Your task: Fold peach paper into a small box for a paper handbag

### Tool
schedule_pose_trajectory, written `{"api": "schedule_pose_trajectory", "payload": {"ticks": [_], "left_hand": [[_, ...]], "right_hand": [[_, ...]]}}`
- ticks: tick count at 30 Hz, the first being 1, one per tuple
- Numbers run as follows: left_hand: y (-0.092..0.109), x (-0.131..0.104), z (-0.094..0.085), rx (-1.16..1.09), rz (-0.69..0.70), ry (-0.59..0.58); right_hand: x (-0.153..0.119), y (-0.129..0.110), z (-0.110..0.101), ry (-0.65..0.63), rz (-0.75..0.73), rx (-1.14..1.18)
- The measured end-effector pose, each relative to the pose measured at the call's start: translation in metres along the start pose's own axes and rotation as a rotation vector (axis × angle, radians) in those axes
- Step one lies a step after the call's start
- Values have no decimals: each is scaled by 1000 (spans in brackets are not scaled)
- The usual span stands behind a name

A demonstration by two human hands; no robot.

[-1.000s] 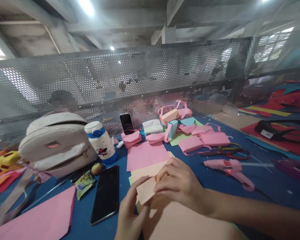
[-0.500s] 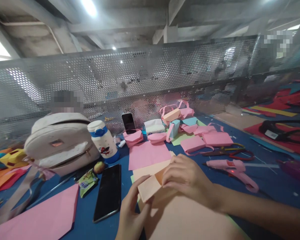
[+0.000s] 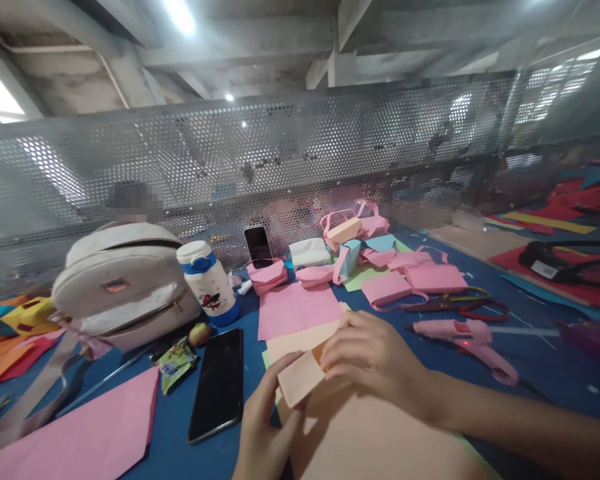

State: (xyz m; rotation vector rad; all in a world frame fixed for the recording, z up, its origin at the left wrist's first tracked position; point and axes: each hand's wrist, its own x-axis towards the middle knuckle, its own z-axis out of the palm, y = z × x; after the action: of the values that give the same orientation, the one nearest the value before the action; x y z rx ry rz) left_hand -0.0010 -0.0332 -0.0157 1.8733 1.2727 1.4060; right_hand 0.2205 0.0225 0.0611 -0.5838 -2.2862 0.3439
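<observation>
A small peach paper box (image 3: 301, 379) is held between my two hands above a stack of peach paper sheets (image 3: 370, 437). My left hand (image 3: 270, 407) grips its near left end, thumb below and fingers along the far side. At the box's right side, my right hand (image 3: 367, 350) has its fingers bent and pressed against the paper, covering that part. To the right lies a pink glue gun (image 3: 467, 331) with a glue stick in its back and a small red light on. Pliers with red and yellow handles (image 3: 473, 303) rest beyond it.
Folded pink paper bags (image 3: 435, 277) and a pink sheet (image 3: 300, 310) lie behind the hands. On the left are a black phone (image 3: 217, 383), a snack packet (image 3: 177, 365), a white bottle (image 3: 207, 287), a backpack (image 3: 125, 287) and pink paper (image 3: 80, 433). A perforated metal screen (image 3: 290, 160) stands behind.
Both hands keep hold of the paper box in nearly the same place. The right fingers have shifted very slightly along its side.
</observation>
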Motion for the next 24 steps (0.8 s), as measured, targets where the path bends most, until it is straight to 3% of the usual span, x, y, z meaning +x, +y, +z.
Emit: {"api": "schedule_pose_trajectory", "payload": {"ticks": [4,16,24], "left_hand": [[4,1,0,13,11,-5],[9,2,1,14,20,26],[9,2,1,4,-1,51]], "right_hand": [[1,-2,1,-48,89,28],[5,-10,2,-18,444,330],[4,-11,8,41,525,551]]}}
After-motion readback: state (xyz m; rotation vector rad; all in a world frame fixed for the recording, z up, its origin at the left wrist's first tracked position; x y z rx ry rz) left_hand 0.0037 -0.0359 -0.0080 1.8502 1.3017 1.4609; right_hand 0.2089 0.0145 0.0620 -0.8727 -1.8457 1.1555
